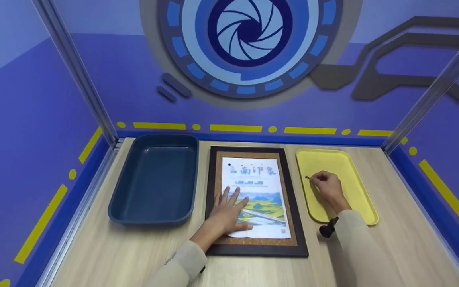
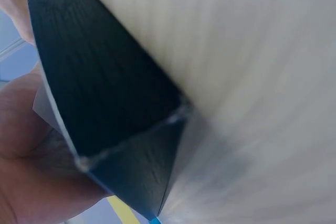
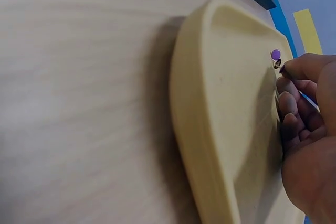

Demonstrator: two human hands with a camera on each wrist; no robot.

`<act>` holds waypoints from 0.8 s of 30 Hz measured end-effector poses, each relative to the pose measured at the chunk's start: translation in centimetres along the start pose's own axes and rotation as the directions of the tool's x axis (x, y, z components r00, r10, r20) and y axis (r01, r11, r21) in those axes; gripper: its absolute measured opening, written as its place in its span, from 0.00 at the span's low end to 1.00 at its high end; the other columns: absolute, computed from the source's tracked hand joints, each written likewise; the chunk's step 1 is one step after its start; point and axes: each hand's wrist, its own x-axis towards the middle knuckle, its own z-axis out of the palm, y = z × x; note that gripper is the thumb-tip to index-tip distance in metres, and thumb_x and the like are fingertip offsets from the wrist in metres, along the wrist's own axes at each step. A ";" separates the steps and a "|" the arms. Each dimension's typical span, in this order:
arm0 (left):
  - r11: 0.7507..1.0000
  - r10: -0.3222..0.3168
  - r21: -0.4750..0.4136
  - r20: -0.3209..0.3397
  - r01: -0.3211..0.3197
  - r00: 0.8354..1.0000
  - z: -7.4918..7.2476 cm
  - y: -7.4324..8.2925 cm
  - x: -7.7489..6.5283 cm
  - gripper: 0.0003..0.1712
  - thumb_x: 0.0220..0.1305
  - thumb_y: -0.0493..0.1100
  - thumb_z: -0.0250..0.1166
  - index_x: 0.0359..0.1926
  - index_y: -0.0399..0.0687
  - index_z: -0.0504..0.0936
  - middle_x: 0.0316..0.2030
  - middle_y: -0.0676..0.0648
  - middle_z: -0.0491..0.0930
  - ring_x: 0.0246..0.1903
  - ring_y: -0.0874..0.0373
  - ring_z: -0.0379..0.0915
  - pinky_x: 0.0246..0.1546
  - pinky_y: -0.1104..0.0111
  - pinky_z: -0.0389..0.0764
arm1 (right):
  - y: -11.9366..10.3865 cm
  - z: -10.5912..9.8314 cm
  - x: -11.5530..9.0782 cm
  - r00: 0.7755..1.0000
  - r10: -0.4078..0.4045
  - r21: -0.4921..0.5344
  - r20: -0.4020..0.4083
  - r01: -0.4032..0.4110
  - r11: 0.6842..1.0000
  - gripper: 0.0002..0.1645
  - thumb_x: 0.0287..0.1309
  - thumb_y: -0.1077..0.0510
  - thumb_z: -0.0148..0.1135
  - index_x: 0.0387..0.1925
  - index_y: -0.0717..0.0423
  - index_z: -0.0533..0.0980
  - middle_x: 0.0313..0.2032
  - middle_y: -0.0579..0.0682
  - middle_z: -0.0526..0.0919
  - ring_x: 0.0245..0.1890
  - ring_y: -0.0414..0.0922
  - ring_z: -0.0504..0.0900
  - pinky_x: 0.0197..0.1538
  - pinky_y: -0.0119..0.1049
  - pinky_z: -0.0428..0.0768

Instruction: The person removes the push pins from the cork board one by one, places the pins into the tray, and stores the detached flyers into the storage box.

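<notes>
Two hands are in view above the worktop. The left hand lies flat, fingers spread, on the printed sheet, which rests on the framed cork board. The right hand is over the yellow tray, fingers curled, fingertips just beside a small purple piece; whether they grip anything cannot be determined.

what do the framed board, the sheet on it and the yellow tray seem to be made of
Board: probably cork, matte, from its speckled brown surface. Its dark frame: possibly painted wood, given faint grain-like streaks up close. Sheet: likely smooth paper, thin and printed. Yellow tray: probably moulded plastic, low sheen, with rounded corners.
</notes>
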 end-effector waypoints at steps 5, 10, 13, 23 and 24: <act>1.000 0.004 -0.016 0.007 -0.004 1.000 0.1 0.0 -0.1 0.54 0.66 0.76 0.63 0.84 0.59 0.59 0.85 0.40 0.45 0.83 0.35 0.34 0.78 0.37 0.44 | 0.3 0.2 -0.2 1.000 0.014 0.057 0.004 -0.014 0.998 0.11 0.72 0.63 0.61 0.48 0.66 0.84 0.44 0.59 0.86 0.41 0.44 0.79 0.39 0.29 0.77; 1.000 -0.002 -0.021 0.002 0.002 1.000 0.1 -0.1 -0.1 0.54 0.67 0.75 0.64 0.84 0.59 0.59 0.85 0.40 0.44 0.83 0.34 0.34 0.78 0.36 0.44 | -0.2 0.4 -0.1 0.999 -0.019 0.110 -0.030 0.022 0.994 0.11 0.72 0.63 0.63 0.47 0.68 0.83 0.42 0.60 0.86 0.38 0.42 0.81 0.39 0.27 0.79; 1.000 -0.004 -0.019 0.004 0.004 1.000 0.0 -0.1 -0.2 0.54 0.67 0.75 0.63 0.84 0.59 0.59 0.85 0.40 0.44 0.83 0.34 0.34 0.78 0.36 0.45 | -1.0 0.9 -0.1 0.997 -0.049 0.144 -0.067 0.058 0.988 0.10 0.72 0.62 0.64 0.45 0.69 0.83 0.40 0.62 0.87 0.36 0.44 0.84 0.37 0.28 0.82; 1.000 -0.006 0.022 0.006 0.006 1.000 -0.3 0.0 -0.1 0.53 0.67 0.76 0.62 0.84 0.62 0.58 0.85 0.42 0.45 0.83 0.36 0.36 0.78 0.39 0.48 | -6.5 5.5 0.1 0.984 -0.141 0.184 -0.113 0.160 0.970 0.07 0.71 0.61 0.67 0.43 0.64 0.84 0.39 0.58 0.86 0.38 0.46 0.80 0.39 0.28 0.78; 1.000 -0.004 0.030 0.006 0.004 1.000 -0.3 0.0 0.0 0.53 0.67 0.77 0.62 0.84 0.62 0.58 0.85 0.42 0.45 0.83 0.37 0.36 0.78 0.39 0.49 | -7.1 6.0 0.1 0.982 -0.156 0.186 -0.109 0.174 0.967 0.07 0.70 0.62 0.68 0.43 0.64 0.84 0.40 0.57 0.86 0.39 0.46 0.80 0.40 0.29 0.78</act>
